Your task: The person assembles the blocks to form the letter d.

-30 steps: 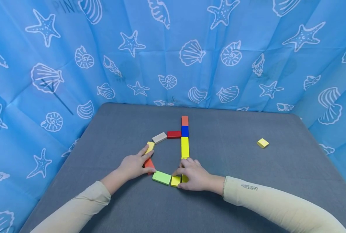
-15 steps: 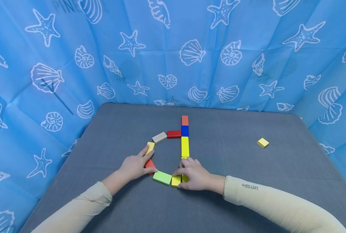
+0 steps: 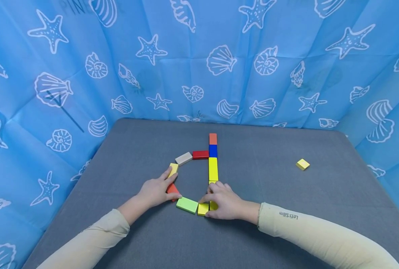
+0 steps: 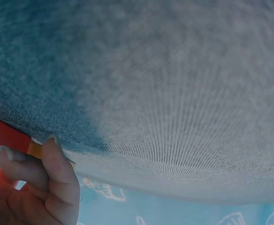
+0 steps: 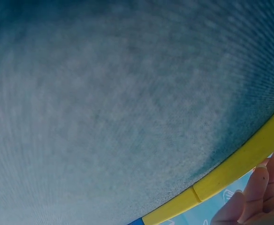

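Note:
Coloured wooden blocks form a loop joined to a straight column. My left hand (image 3: 155, 190) spreads over the loop's left side, fingertips on the pale yellow block (image 3: 174, 169) and thumb across the orange block (image 3: 172, 189), its tip at the corner of the light green block (image 3: 187, 205). My right hand (image 3: 227, 203) arches over the column's lower end, partly hiding a yellow block (image 3: 214, 205). Its index finger and thumb bracket the small yellow block (image 3: 202, 209) at the loop's bottom. In the right wrist view, bent fingers lie alongside the yellow column blocks (image 5: 245, 161).
Farther up the column are a long yellow block (image 3: 213, 169), a blue block (image 3: 213, 151) and a salmon block (image 3: 213, 138). Red (image 3: 200, 155) and whitish (image 3: 184, 158) blocks close the loop's top. One yellow block (image 3: 302, 164) lies apart at right on the grey table (image 3: 270, 149).
The light green block has shifted very slightly right, towards the small yellow block, and the left thumb has moved right with it. The right hand stays in place.

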Action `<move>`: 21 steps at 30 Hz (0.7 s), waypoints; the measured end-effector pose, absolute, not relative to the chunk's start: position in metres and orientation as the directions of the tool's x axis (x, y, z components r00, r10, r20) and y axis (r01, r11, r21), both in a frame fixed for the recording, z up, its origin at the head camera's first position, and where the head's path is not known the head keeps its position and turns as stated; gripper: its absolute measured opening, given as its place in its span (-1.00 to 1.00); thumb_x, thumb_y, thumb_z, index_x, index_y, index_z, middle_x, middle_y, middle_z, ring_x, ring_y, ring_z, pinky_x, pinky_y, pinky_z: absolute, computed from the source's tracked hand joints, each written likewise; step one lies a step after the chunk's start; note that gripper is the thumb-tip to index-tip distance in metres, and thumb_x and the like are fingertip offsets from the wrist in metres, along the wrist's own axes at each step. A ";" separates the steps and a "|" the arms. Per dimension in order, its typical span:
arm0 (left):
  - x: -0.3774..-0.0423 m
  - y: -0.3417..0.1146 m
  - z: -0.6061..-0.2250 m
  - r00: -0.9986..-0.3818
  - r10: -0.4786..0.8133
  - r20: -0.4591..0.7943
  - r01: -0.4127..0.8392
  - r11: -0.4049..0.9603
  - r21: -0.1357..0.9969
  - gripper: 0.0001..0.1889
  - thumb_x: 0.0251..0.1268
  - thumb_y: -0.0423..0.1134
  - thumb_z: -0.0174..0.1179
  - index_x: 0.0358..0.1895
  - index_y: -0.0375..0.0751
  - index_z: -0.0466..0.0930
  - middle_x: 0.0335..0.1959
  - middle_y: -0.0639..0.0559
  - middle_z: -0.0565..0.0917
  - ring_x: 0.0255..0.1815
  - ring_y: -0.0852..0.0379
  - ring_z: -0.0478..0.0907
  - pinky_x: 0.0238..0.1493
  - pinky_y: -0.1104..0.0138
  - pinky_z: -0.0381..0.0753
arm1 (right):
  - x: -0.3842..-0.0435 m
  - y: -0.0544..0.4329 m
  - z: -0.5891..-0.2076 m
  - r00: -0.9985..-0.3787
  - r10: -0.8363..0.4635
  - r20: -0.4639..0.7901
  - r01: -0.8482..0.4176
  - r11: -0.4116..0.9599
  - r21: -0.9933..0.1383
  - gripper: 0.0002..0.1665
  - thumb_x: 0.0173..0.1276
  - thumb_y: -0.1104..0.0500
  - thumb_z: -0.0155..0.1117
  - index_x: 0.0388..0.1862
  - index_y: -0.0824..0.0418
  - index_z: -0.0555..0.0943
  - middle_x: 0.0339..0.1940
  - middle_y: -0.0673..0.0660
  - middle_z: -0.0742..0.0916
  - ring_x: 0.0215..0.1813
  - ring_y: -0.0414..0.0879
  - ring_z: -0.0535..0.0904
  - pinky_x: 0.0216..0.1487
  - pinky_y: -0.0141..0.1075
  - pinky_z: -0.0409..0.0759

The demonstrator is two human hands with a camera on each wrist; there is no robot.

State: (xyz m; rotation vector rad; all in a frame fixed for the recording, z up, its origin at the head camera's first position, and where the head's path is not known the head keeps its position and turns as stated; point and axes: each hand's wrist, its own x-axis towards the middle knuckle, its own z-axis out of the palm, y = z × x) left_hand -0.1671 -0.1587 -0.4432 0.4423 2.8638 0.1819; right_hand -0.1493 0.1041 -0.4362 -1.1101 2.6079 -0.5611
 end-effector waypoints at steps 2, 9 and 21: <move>-0.167 -0.159 -0.444 -0.926 0.311 -0.214 0.281 0.946 0.160 -0.11 0.15 0.38 0.17 0.48 -0.02 0.25 0.53 -0.11 0.13 -0.06 -0.15 0.60 -0.30 0.14 0.55 | -0.149 0.104 -0.436 -0.677 -0.732 -0.079 -0.634 0.634 -0.444 -0.58 0.15 -0.01 0.46 0.03 -0.05 0.72 -0.27 -0.11 0.42 -0.12 -0.16 0.26 -0.17 -0.24 0.25; -0.168 -0.158 -0.444 -0.926 0.306 -0.221 0.277 0.949 0.151 -0.11 0.16 0.38 0.17 0.49 -0.01 0.24 0.54 -0.10 0.11 -0.02 -0.13 0.59 -0.23 0.12 0.56 | -0.148 0.104 -0.435 -0.673 -0.736 -0.069 -0.637 0.625 -0.451 -0.58 0.15 0.01 0.47 0.04 -0.04 0.72 -0.27 -0.10 0.42 -0.11 -0.15 0.26 -0.17 -0.24 0.24; -0.168 -0.169 -0.440 -0.926 0.329 -0.183 0.294 0.936 0.193 -0.15 0.19 0.32 0.18 0.49 -0.03 0.24 0.53 -0.11 0.12 -0.14 -0.15 0.61 -0.29 0.11 0.57 | -0.152 0.115 -0.432 -0.691 -0.723 0.008 -0.644 0.611 -0.461 -0.59 0.14 0.04 0.49 0.02 0.00 0.72 -0.28 -0.09 0.44 -0.18 -0.17 0.26 -0.23 -0.26 0.22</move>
